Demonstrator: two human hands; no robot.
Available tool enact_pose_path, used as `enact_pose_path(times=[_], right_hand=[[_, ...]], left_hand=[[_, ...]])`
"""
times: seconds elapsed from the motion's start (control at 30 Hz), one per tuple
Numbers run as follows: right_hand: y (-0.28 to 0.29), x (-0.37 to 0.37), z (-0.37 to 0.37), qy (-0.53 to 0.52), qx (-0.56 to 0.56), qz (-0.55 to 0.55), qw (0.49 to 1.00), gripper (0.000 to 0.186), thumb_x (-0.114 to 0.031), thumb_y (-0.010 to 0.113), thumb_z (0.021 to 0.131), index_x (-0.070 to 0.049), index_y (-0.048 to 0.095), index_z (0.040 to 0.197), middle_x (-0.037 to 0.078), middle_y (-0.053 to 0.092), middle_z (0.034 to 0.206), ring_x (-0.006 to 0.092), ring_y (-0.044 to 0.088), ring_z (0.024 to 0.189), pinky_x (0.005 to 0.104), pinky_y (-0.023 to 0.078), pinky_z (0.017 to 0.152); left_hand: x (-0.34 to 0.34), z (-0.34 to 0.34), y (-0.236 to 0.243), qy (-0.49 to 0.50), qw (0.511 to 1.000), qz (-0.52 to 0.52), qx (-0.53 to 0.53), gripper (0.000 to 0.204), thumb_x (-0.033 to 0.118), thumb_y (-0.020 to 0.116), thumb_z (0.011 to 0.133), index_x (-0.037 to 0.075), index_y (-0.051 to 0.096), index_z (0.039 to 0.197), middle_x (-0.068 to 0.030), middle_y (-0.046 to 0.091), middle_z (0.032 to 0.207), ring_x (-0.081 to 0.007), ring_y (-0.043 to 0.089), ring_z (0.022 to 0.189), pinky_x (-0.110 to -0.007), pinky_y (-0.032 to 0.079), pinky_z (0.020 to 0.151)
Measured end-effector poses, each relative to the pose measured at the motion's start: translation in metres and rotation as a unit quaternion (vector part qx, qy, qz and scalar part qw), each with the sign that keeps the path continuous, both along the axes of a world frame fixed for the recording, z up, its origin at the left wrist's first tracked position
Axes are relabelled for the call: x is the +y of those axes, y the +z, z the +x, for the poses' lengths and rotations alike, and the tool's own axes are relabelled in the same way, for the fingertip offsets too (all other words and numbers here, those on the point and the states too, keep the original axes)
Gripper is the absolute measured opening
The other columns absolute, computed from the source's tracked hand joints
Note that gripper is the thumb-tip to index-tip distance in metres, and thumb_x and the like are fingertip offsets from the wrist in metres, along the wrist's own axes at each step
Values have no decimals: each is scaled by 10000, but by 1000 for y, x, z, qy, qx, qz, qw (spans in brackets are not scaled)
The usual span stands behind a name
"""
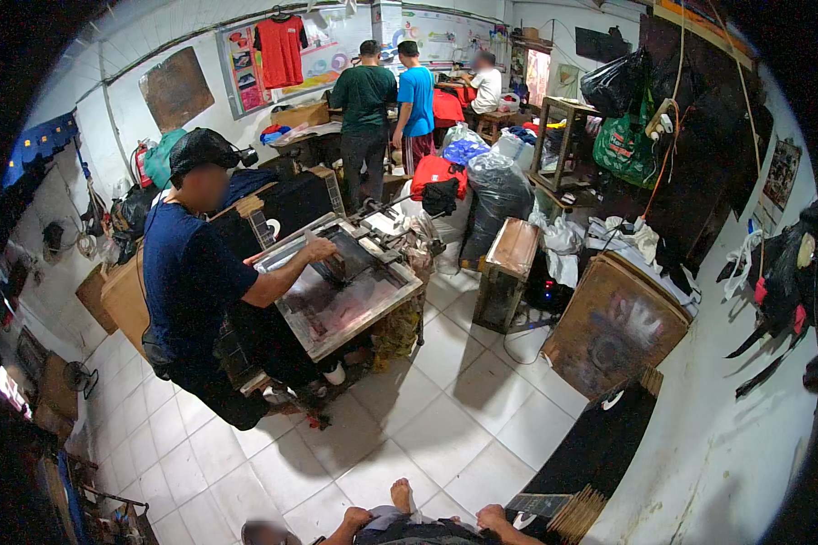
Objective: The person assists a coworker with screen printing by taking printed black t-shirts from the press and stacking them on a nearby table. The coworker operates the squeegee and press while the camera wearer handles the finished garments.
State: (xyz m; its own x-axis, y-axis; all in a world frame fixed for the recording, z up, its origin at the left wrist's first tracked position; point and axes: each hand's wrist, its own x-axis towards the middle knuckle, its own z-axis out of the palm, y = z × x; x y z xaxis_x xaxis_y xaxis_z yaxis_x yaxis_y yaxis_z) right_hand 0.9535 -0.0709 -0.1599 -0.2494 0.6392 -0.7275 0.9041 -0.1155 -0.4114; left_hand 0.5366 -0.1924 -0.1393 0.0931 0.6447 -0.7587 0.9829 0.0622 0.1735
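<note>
My left hand [357, 517] rests low at the bottom edge, beside the grey cloth over my lap [389, 520]. My right hand [492, 517] lies on the other side of the lap, close to a stack of brown board edges [576, 518]. Both hands are small in the picture, and their fingers are too hidden to read. Between them my bare foot [402, 494] shows on the tiles. Ahead and left, a co-worker in a dark blue shirt [186, 268] leans over a screen-printing frame [323, 322], one hand on a squeegee [334, 266].
White floor tiles [409, 391] spread out ahead. A wooden stand [509, 272] and a large stained board [618, 327] are at the right. Farther back are stuffed black plastic bags [500, 191], and people stand by a worktable. A long black panel [591, 445] lies along the right wall.
</note>
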Motion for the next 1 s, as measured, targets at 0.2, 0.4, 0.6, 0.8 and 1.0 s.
enact_pose_path(times=[0.2,0.4,0.6,0.8,1.0], right_hand=[[8,14,-12,-301,110,-72,944,80,-20,597,693,23,566,633,120,547,541,203,549,440,299,426,357],[7,22,-25,-215,91,-60,971,56,-29,601,687,9,581,651,114,572,576,199,564,451,282,486,407],[12,23,-34,-265,82,-115,954,134,-141,621,666,-41,576,589,53,580,561,168,536,450,291,456,451],[44,25,-40,-350,107,-98,925,75,-44,614,689,23,584,706,124,597,635,204,593,517,291,507,449],[25,24,-27,-306,112,-119,938,57,-10,582,698,44,581,715,151,594,646,220,603,541,291,515,448]], left_hand=[[-14,-5,-9,42,995,64,-70,370,402,392,798,150,660,839,-73,639,873,-246,606,847,-363,475,719],[-12,0,0,45,998,32,23,382,402,390,821,131,658,844,-73,639,855,-243,608,833,-354,477,700],[-10,2,18,70,997,14,-13,339,409,413,804,179,658,847,-56,641,856,-237,611,818,-366,486,674],[-12,-2,0,56,998,30,13,298,377,435,790,187,659,837,-64,640,860,-253,614,802,-381,491,668],[-18,-9,-14,-43,994,95,13,243,311,496,740,130,641,810,-93,623,836,-270,608,746,-376,490,567]])
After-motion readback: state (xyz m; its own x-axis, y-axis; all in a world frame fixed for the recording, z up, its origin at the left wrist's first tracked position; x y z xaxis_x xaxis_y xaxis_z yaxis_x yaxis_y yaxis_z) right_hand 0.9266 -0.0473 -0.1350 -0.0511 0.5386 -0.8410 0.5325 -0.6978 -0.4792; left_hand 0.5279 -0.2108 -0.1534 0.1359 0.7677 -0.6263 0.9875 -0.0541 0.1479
